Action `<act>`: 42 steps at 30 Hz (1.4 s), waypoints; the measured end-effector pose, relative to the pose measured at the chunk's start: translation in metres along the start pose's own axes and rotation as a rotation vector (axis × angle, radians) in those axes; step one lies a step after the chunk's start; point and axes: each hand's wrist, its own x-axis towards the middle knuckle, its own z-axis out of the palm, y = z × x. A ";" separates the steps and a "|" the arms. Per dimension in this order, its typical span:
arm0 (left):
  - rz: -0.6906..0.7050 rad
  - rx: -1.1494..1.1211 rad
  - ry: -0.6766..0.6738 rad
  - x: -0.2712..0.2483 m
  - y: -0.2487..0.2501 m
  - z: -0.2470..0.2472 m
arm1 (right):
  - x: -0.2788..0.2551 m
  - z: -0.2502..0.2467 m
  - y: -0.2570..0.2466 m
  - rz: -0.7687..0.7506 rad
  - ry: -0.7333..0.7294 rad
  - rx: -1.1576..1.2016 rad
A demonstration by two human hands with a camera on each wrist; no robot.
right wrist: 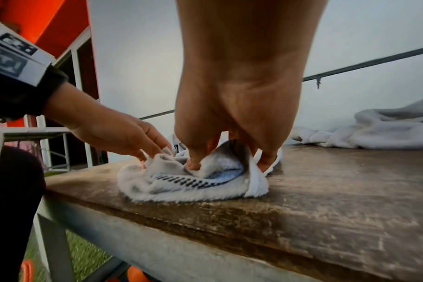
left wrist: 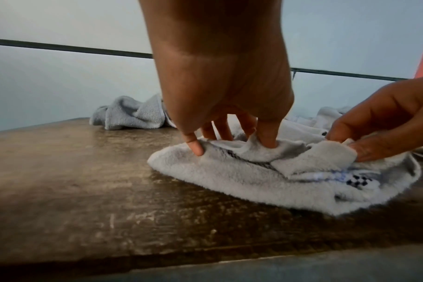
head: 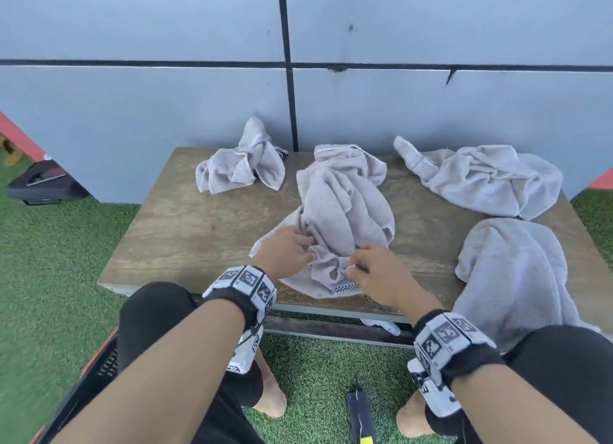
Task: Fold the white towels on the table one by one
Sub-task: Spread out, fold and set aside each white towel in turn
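Note:
A crumpled white towel (head: 345,218) with a dark checkered border lies in the middle of the wooden table (head: 185,231), reaching its near edge. My left hand (head: 288,249) pinches a fold of this towel (left wrist: 254,171) at its left side, fingertips (left wrist: 197,148) pressed into the cloth. My right hand (head: 371,271) pinches another fold of the towel (right wrist: 193,183) near the checkered border, thumb and fingers closed on the cloth. Both hands sit close together over the towel's near end.
Three more crumpled white towels lie on the table: one at the back left (head: 242,168), one at the back right (head: 481,178), one hanging over the right front edge (head: 510,271). A grey wall (head: 166,95) stands behind. Green turf (head: 59,251) surrounds the table.

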 end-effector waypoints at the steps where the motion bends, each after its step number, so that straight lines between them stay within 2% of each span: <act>1: 0.007 -0.033 -0.028 -0.003 0.002 -0.003 | -0.002 0.001 0.002 -0.004 -0.038 0.049; 3: 0.029 -0.042 -0.101 -0.009 0.004 -0.008 | -0.008 0.000 0.003 -0.025 -0.088 0.120; 4: 0.036 -0.039 -0.102 -0.010 0.004 -0.010 | -0.009 0.000 0.005 -0.043 -0.056 0.149; 8: 0.052 -0.074 0.059 -0.006 -0.001 -0.006 | 0.000 0.006 0.018 -0.056 0.261 0.049; 9: 0.042 -0.065 0.040 -0.005 -0.001 -0.003 | 0.003 0.006 0.019 -0.050 0.265 0.054; 11: 0.004 -0.052 -0.038 -0.005 0.003 0.003 | 0.005 0.002 0.013 -0.060 0.160 0.129; 13: 0.015 -0.088 -0.036 -0.006 0.004 0.008 | 0.002 0.003 0.004 -0.087 0.038 0.158; 15: 0.057 -0.173 -0.024 -0.007 0.007 0.011 | -0.003 0.007 -0.006 -0.114 0.004 0.139; 18: 0.099 -0.278 -0.037 -0.012 0.017 0.008 | -0.008 0.011 -0.007 -0.099 0.018 0.188; 21: 0.133 -0.395 0.011 -0.014 0.031 -0.006 | -0.009 0.005 -0.007 -0.095 0.054 0.327; 27: 0.332 -0.662 0.011 -0.009 0.073 -0.071 | -0.008 -0.052 -0.028 -0.170 0.178 0.502; 32: 0.412 -0.807 0.170 0.015 0.109 -0.152 | 0.030 -0.134 -0.054 -0.217 0.448 0.556; 36: 0.407 -0.737 0.331 0.058 0.127 -0.225 | 0.085 -0.214 -0.073 -0.234 0.581 0.476; 39: 0.306 -0.544 0.444 0.094 0.125 -0.269 | 0.131 -0.261 -0.074 -0.229 0.692 0.410; 42: 0.167 -0.372 0.697 0.121 0.105 -0.297 | 0.164 -0.295 -0.064 -0.149 0.855 0.328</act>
